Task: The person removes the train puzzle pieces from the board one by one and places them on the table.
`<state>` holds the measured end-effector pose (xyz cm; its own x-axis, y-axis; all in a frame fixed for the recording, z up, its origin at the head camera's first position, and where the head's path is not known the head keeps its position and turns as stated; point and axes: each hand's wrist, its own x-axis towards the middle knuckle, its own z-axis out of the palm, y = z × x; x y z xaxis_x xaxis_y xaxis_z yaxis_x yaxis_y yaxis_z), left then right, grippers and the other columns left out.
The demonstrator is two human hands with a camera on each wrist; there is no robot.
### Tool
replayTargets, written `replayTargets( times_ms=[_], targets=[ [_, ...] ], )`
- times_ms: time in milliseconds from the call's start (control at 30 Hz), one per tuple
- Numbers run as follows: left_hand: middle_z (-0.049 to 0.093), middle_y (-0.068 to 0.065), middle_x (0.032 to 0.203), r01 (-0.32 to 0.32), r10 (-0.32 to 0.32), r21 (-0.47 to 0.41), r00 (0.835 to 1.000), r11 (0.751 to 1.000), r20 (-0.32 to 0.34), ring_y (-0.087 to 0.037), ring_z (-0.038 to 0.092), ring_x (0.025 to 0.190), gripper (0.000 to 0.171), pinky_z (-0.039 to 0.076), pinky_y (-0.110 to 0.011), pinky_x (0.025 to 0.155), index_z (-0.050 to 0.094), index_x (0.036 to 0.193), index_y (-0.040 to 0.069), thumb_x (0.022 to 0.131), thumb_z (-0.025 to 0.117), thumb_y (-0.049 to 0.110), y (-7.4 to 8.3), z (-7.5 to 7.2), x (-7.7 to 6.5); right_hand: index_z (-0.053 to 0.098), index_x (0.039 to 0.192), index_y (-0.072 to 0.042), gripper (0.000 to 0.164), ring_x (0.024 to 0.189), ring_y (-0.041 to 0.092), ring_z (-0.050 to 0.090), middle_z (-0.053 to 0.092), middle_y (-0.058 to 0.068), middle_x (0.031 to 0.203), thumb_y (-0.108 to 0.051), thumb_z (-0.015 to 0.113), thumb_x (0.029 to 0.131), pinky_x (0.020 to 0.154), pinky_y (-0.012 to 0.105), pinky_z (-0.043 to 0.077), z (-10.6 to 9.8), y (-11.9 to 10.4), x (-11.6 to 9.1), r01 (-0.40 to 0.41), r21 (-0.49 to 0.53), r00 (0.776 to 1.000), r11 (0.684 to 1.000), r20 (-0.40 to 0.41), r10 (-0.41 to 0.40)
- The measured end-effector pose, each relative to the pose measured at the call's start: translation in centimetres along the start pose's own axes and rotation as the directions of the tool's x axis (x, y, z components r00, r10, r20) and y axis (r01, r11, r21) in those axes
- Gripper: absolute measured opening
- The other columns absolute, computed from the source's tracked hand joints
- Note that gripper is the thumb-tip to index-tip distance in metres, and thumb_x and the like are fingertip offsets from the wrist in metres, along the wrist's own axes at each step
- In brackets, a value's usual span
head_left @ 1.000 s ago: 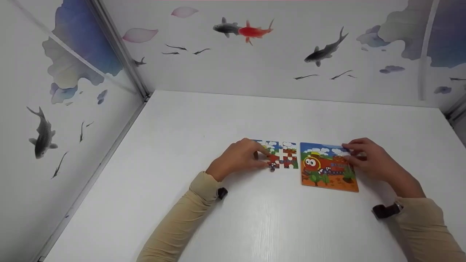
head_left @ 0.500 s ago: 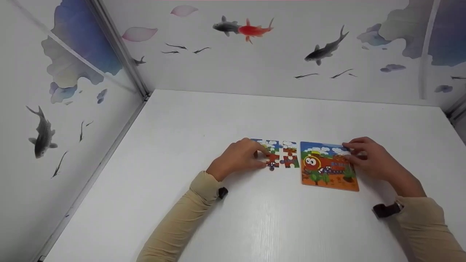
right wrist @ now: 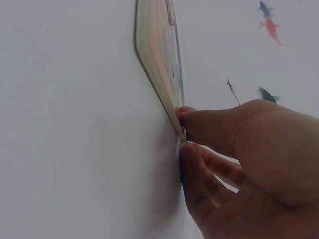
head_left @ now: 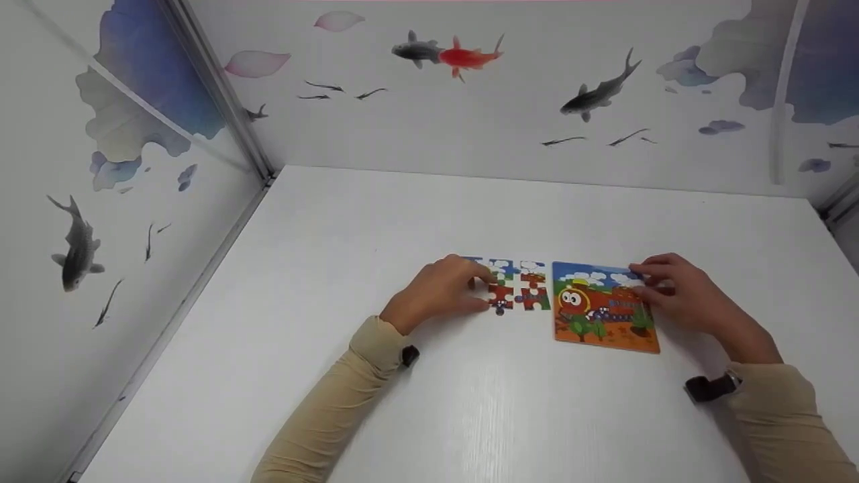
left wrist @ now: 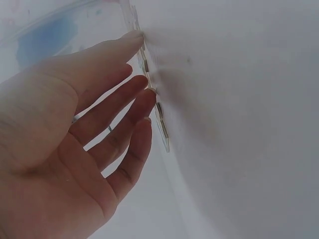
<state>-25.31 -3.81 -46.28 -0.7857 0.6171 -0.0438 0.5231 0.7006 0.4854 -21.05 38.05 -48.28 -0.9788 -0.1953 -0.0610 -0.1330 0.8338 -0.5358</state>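
My left hand (head_left: 439, 287) lies over the left side of a group of jigsaw puzzle pieces (head_left: 535, 299) on the white table. In the left wrist view, its spread, slightly bent fingertips (left wrist: 148, 92) and thumb touch the thin edge of the pieces (left wrist: 162, 127). White gaps show between some pieces, and the hand covers others. Right beside them lies a square puzzle board (head_left: 607, 312) printed with a red cartoon train. My right hand (head_left: 681, 295) pinches its upper right corner; the right wrist view shows thumb and index finger at the edge of the board (right wrist: 157, 74).
The white table (head_left: 510, 416) meets a back wall (head_left: 429, 127) and a left wall (head_left: 40, 349), both painted with fish and leaves. A dark band (head_left: 711, 388) sits at the right wrist, under the sleeve.
My left index fingertip has drawn back slightly towards the left, and the red pieces beside it have shifted very slightly. The right hand and the board stay put.
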Motion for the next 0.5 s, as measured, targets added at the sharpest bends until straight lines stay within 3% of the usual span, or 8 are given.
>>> replayTargets(
  times_ms=[333,500],
  targets=[
    [0.077,0.005,0.126,-0.052,0.052,-0.006,0.999,0.999,0.004,-0.015,0.062,0.106,0.034,0.056,-0.033,0.095,0.08,0.131,0.02,0.098,0.083,0.026,0.45,0.36,0.12,0.058,0.154,0.0,0.052,0.129,0.053,0.059,0.047,0.031,0.151,-0.023,0.069,0.108,0.108,0.067,0.052,-0.11,-0.11,-0.07,-0.011,0.008,1.0,1.0,0.013,0.011],
    [0.076,0.006,0.125,-0.043,0.043,-0.009,0.999,0.999,0.01,-0.015,0.062,0.106,0.033,0.056,-0.032,0.095,0.08,0.13,0.021,0.098,0.083,0.026,0.42,0.39,0.11,0.057,0.154,0.0,0.052,0.129,0.053,0.058,0.046,0.031,0.151,-0.022,0.069,0.108,0.109,0.069,0.051,-0.09,-0.13,-0.14,-0.017,0.014,1.0,1.0,0.016,0.017]
  ],
)
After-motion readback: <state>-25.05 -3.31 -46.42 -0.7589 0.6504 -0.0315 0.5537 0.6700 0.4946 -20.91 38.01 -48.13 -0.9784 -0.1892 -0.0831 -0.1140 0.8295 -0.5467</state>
